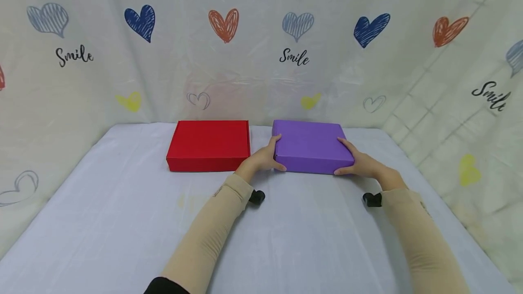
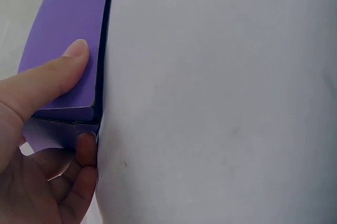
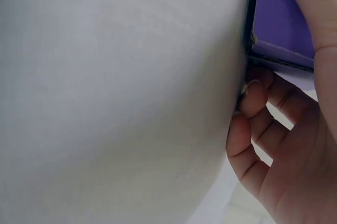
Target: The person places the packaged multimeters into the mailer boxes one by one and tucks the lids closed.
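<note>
A flat purple cardboard box (image 1: pixel 310 146) lies closed on the table toward the back. My left hand (image 1: pixel 263 158) holds its left end, thumb on the front face and the other fingers along the side. At the right end my right hand (image 1: pixel 362 163) grips it in a similar way. In the left wrist view the thumb lies on the purple face of the box (image 2: pixel 63 19), with fingers bent by its short side. The right wrist view shows curled fingers beside the box's lower corner (image 3: pixel 284 24). A closed red box (image 1: pixel 208 142) sits left of the purple one, behind my left wrist.
A white cloth (image 1: pixel 310 239) covers the table. Behind the boxes hangs a pale curtain (image 1: pixel 253 67) printed with hearts and "Smile"; it continues along both sides. A narrow gap separates the two boxes.
</note>
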